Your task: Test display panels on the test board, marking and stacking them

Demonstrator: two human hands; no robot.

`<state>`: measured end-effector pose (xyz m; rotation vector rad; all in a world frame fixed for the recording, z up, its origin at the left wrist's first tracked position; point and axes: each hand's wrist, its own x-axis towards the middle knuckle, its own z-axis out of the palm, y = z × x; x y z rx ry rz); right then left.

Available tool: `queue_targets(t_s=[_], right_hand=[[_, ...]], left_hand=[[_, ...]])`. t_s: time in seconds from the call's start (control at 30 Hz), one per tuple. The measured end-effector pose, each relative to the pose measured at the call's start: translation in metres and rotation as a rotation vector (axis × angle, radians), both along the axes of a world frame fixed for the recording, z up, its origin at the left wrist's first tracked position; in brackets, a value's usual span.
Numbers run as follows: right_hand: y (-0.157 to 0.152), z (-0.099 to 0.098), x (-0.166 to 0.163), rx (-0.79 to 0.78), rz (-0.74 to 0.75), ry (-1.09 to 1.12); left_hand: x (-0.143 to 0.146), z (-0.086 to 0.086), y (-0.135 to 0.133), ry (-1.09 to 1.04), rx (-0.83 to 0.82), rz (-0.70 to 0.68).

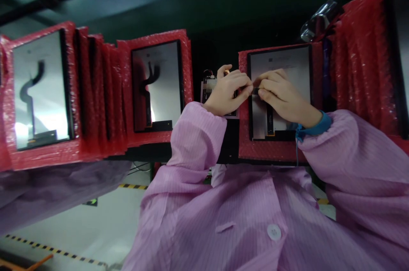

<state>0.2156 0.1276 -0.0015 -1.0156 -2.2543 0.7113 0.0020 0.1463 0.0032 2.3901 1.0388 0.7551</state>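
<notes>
In front of me a display panel (289, 66) lies back side up on red bubble wrap (271, 151). A dark ribbon cable (270, 119) rises from its lower edge toward my fingers. My right hand (284, 98) is over the panel, thumb and fingers pinched on the cable's dark end. My left hand (228, 92) reaches in from the left, its thumb and index finger pressed together right beside that end. What they grip there is too small to tell. Under my left hand lies a circuit board (208, 85), mostly covered by the hand.
To the left, a second panel (166, 79) and a third panel (44, 87) lie on red bubble wrap, with folded red wrap (105, 92) between them. More red wrap (359, 62) stands at the right, near a clear shiny object (321, 19). Another person's sleeve (64, 185) reaches in at lower left.
</notes>
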Motion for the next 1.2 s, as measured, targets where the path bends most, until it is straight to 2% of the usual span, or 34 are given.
queue_targets(t_s=[0.57,0.8,1.0,1.13,1.2], right_hand=[[-0.003,0.0,-0.001,-0.021,-0.015,-0.006],[-0.003,0.0,-0.002,-0.003,-0.026,-0.01],[-0.006,0.001,-0.004,-0.008,-0.044,-0.003],[-0.007,0.001,-0.007,0.005,-0.047,0.012],[-0.007,0.0,-0.007,0.004,-0.053,0.018]], left_hand=[[-0.002,-0.001,0.001,-0.001,-0.037,0.025],[-0.001,0.0,0.001,-0.085,-0.013,0.02],[0.003,-0.005,0.001,-0.064,-0.059,0.078],[0.006,-0.002,0.002,-0.022,-0.003,0.101],[0.004,0.005,-0.002,-0.033,0.088,0.171]])
